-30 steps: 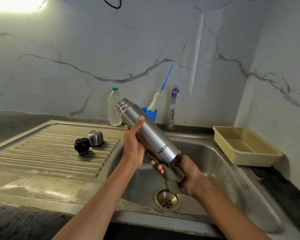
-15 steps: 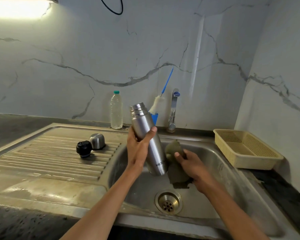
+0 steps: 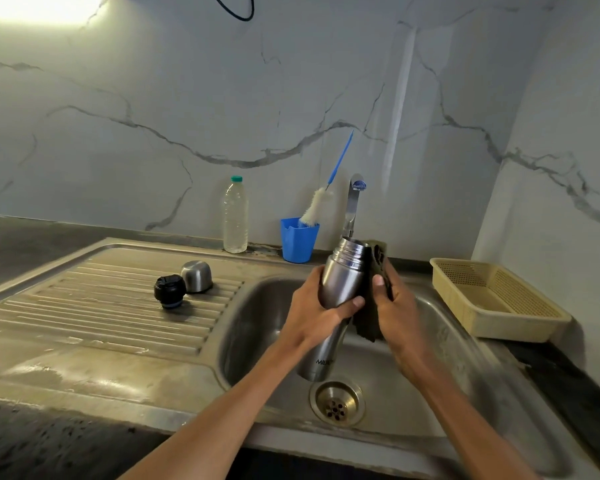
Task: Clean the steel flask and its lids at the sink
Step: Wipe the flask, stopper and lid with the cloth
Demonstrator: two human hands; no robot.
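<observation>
Only one view here, the head cam looking down at the sink (image 3: 257, 327). The left hand (image 3: 314, 317) is wrapped around the middle of the steel flask (image 3: 340, 285), fingers curled round the body, holding it nearly upright over the basin with its open threaded mouth up and its base just above the drain (image 3: 336, 403). The right hand (image 3: 395, 306) has a dark scrub cloth (image 3: 371, 320) pinched between thumb and fingers, pressed against the flask's right side up near the neck.

What could go wrong: a wet steel body is slick, so if the scrubbing hand pushes harder than the holding hand grips, I'd guess the flask slips and clangs into the basin (dent risk, not much else). The cloth also sits right by the open mouth, so grime could get wiped inside.

Both lids are out on the ribbed drainboard to the left: the black inner stopper (image 3: 169, 292) and the steel cap (image 3: 196, 276), touching or nearly so. They don't look handled yet, and a round cap on a sloped board could roll.

Containers: the blue cup (image 3: 297, 244) behind the sink holds a bottle brush (image 3: 317, 206) leaning out of it. The clear plastic bottle (image 3: 235, 216) looks capped, contents hard to tell. The cream basket (image 3: 492, 299) on the bench to the right shows nothing inside. Tap (image 3: 354, 202) doesn't seem to be running.
</observation>
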